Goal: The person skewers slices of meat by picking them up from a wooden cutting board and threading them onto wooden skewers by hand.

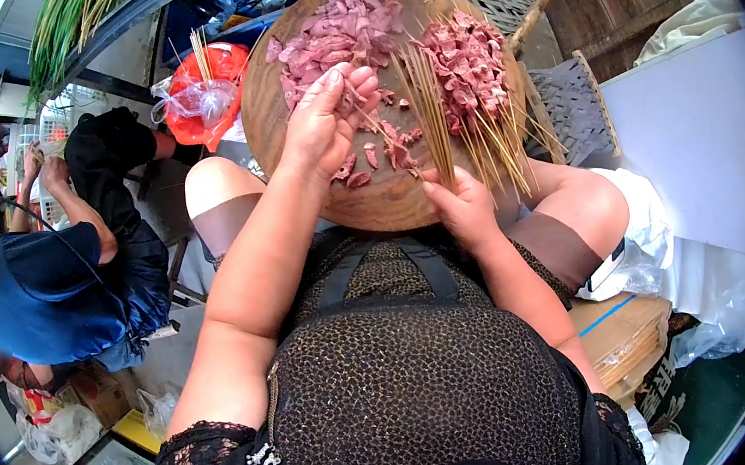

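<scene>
1. While the right hand point(461, 208) is gripping a bundle of bare bamboo skewers point(427, 110) over the lower middle of the round wooden counter point(266, 125), its thumb side also seems to be steadying a partly loaded skewer point(400, 150) just left of that bundle, near the centre of the frame.
2. Up and to the left of it, the left hand point(330, 117) is curling palm-up, thumb and fingertips narrowing onto a meat slice point(356, 95); the fingers are covering much of it, so whether the skewer is piercing it cannot be told.
3. Across the top centre of the frame a heap of raw sliced meat point(338, 27) is lying on the counter; loaded skewers point(468, 63) are piling up right of centre, and loose meat pieces point(355, 169) are lying below the left hand.
4. Because the partly loaded skewer is pointing towards the left fingers, a hard push could be pricking a fingertip if the slice suddenly gives way.
5. Soft, slick meat could be slipping or tearing under an uneven pinch, and a loosening right hand could be letting the bundle fan out.
6. The partly loaded skewer's long axis is running diagonally, lower right to upper left; the bundle is standing nearly vertical in the frame, leaning slightly left at its top, while the loaded skewers' bare ends are pointing mostly downward.
</scene>
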`<act>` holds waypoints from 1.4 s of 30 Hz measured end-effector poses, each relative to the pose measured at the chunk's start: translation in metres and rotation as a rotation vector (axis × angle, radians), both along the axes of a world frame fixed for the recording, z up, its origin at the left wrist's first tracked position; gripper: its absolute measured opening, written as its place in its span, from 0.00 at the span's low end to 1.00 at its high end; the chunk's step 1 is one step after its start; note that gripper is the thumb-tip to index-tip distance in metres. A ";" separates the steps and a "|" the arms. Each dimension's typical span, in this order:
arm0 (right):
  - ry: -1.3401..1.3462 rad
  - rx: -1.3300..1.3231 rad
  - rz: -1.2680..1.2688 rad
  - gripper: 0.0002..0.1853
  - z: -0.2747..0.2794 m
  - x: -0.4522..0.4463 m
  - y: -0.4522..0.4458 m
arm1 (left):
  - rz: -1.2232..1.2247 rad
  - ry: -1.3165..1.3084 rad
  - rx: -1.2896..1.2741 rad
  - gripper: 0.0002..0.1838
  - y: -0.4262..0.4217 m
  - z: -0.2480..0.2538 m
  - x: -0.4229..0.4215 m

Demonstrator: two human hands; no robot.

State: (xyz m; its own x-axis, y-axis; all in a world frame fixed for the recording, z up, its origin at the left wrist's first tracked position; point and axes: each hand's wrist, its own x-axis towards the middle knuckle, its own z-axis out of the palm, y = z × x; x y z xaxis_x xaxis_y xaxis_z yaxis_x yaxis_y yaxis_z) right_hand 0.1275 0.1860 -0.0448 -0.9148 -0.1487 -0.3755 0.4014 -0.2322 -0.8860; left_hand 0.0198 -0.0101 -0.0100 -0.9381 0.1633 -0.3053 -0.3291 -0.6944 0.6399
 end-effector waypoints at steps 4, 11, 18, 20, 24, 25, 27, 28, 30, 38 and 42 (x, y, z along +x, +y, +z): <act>0.013 0.004 -0.005 0.09 -0.001 -0.001 0.000 | 0.100 0.015 0.130 0.13 0.011 -0.004 0.005; -0.015 -0.011 -0.002 0.08 0.003 -0.002 0.000 | 0.005 0.041 0.021 0.16 0.021 -0.007 0.010; 0.001 -0.070 -0.032 0.09 0.001 -0.009 0.000 | -0.180 0.026 -0.080 0.20 0.035 -0.013 0.026; -0.004 -0.097 -0.033 0.09 0.005 -0.010 0.001 | -0.249 0.049 -0.186 0.23 0.027 -0.007 0.023; -0.052 -0.169 -0.079 0.09 0.012 -0.011 0.006 | 0.020 0.192 -0.656 0.17 -0.041 -0.005 -0.007; -0.054 -0.172 -0.075 0.09 0.011 -0.011 0.007 | 0.028 0.199 -0.776 0.15 -0.065 -0.013 -0.014; -0.054 -0.183 -0.097 0.09 0.009 -0.012 0.008 | -0.059 0.192 -0.987 0.12 -0.090 -0.009 -0.011; -0.052 -0.187 -0.096 0.09 0.009 -0.012 0.009 | -0.142 0.165 -1.123 0.12 -0.100 -0.010 -0.010; -0.072 -0.152 -0.085 0.09 0.008 -0.011 0.010 | -0.226 0.152 -1.384 0.11 -0.103 -0.015 -0.002; -0.066 -0.136 -0.081 0.09 0.013 -0.010 0.003 | -0.219 0.592 -1.785 0.15 -0.077 -0.028 0.026; -0.067 -0.082 -0.070 0.09 0.012 -0.011 0.001 | -0.277 0.581 -1.843 0.11 -0.076 -0.036 0.020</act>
State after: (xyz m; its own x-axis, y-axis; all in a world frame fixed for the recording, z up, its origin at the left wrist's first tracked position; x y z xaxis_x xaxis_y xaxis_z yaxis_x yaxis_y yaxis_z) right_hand 0.1166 0.1872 -0.0327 -0.8974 -0.1180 -0.4252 0.4392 -0.3322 -0.8347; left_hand 0.0401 -0.0857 -0.0458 -0.9801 0.1946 0.0390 0.1906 0.8681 0.4584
